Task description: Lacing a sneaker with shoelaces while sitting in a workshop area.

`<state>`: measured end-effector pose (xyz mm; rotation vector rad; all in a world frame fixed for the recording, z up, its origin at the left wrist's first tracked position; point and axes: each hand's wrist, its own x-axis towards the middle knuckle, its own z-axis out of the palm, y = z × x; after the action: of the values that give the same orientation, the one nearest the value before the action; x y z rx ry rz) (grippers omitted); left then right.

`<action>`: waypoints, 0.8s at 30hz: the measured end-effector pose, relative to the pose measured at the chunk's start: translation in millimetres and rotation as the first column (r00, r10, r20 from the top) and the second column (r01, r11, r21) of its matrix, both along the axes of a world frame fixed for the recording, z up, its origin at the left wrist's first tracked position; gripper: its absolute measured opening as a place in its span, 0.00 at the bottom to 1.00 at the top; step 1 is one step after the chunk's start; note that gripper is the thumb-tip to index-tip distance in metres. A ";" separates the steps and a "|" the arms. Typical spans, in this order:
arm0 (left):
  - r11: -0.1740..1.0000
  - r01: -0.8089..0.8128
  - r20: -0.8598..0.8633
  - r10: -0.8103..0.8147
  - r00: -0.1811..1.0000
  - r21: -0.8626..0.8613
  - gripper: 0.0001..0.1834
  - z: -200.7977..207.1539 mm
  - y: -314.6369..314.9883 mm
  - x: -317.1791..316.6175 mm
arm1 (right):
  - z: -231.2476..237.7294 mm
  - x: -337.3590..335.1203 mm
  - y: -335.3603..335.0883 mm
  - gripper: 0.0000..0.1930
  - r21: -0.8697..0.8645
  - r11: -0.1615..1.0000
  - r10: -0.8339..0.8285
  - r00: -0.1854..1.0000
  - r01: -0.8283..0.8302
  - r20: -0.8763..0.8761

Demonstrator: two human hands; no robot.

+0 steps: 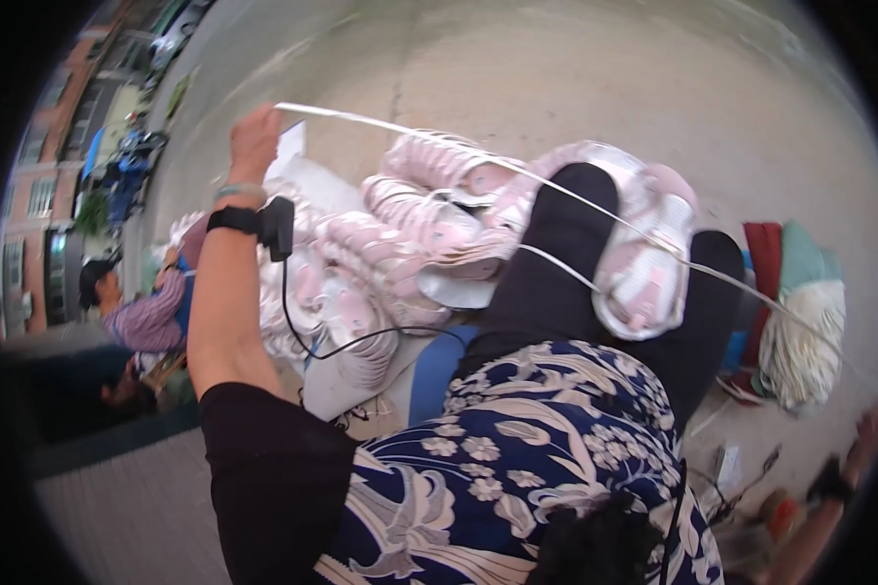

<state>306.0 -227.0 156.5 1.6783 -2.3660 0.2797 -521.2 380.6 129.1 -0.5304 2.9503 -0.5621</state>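
Note:
My left hand [255, 136] is raised at the upper left, fist closed on the end of a long white strap [556, 187]. The strap runs taut across the picture, down toward my right hand [864, 429] at the lower right rim. That hand is small and blurred, so its grip is unclear. A pink and white shoe piece [644, 268] lies on my knee, under the strap, on my black trousers [556, 283]. A black device [275, 226] is strapped to my left wrist, with a cable hanging from it.
A heap of pink shoe pieces [400, 249] lies on a white sheet ahead of my knees. A bundle of pale cords [800, 341] and red and green cloths [780, 255] sit at the right. Another person in a striped sleeve [146, 317] works at the left. The ground is concrete [556, 68].

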 end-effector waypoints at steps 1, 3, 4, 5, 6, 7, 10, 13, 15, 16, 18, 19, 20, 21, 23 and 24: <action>0.984 -0.071 -0.242 0.110 0.964 0.166 0.12 -13.6 5.6 -15.3 | -21.8 9.7 -10.4 0.18 -0.393 0.920 0.039 0.990 0.017 0.134; 0.853 -0.015 -0.491 0.314 0.813 0.521 0.13 -48.1 31.4 -57.6 | -81.7 61.8 -50.1 0.13 -0.379 0.923 0.106 0.900 0.069 0.423; 0.739 0.048 -0.497 0.402 0.769 0.672 0.13 -64.6 51.7 -81.6 | -103.9 101.8 -73.4 0.14 -0.405 0.913 0.283 0.794 -0.050 0.539; 0.640 0.155 -0.494 0.394 0.775 0.753 0.11 -78.1 74.3 -105.9 | -120.5 152.8 -93.7 0.12 -0.546 0.838 0.396 0.724 -0.032 0.565; 0.539 0.195 -0.451 0.395 0.800 0.819 0.11 -87.5 93.8 -131.3 | -121.7 193.9 -116.1 0.12 -0.555 0.831 0.450 0.636 -0.042 0.627; 0.402 0.323 -0.475 0.371 0.798 0.857 0.11 -92.0 113.5 -152.9 | -114.5 225.7 -138.3 0.12 -0.520 0.853 0.469 0.504 -0.045 0.725; 0.106 0.523 -0.517 0.404 0.754 0.846 0.10 -101.0 159.7 -217.9 | -94.7 300.0 -197.6 0.12 -0.501 0.864 0.480 0.368 -0.045 0.796; -0.088 0.587 -0.516 0.387 0.764 0.805 0.11 -103.6 185.7 -265.1 | -89.2 326.5 -233.0 0.11 -0.470 0.878 0.447 0.196 0.092 0.873; -0.103 0.589 -0.517 0.374 0.770 0.802 0.10 -107.7 195.0 -287.7 | -98.8 332.1 -245.6 0.10 -0.487 0.869 0.454 0.253 0.087 0.854; -0.098 0.586 -0.519 0.364 0.774 0.805 0.10 -110.4 197.6 -297.3 | -105.5 332.8 -251.3 0.10 -0.527 0.845 0.493 0.242 0.096 0.835; -0.049 0.566 -0.516 0.351 0.781 0.823 0.11 -116.0 198.2 -314.1 | -117.6 331.4 -261.6 0.08 -0.598 0.791 0.545 0.296 0.128 0.784; 0.004 0.548 -0.517 0.339 0.786 0.836 0.11 -118.5 196.5 -322.4 | -121.6 327.4 -267.1 0.07 -0.610 0.777 0.557 0.280 0.155 0.782; 0.001 0.548 -0.516 0.335 0.788 0.837 0.11 -120.6 194.8 -329.6 | -124.7 324.4 -272.5 0.07 -0.608 0.777 0.554 0.283 0.161 0.783; 0.045 0.596 -0.561 0.401 0.724 0.802 0.11 -122.6 193.3 -335.6 | -127.1 322.4 -277.7 0.07 -0.639 0.743 0.582 0.278 0.200 0.764; 0.120 0.657 -0.621 0.486 0.615 0.744 0.12 -124.7 191.6 -343.9 | -128.4 318.0 -283.3 0.05 -0.685 0.684 0.630 0.270 0.249 0.728; 0.119 0.660 -0.624 0.484 0.614 0.742 0.12 -124.9 191.6 -345.0 | -128.3 317.4 -282.6 0.05 -0.686 0.683 0.630 0.272 0.252 0.728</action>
<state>-39.0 -35.4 31.7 1.2402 -1.6675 -2.2266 -203.8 98.0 0.8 -0.3788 1.3217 -1.3857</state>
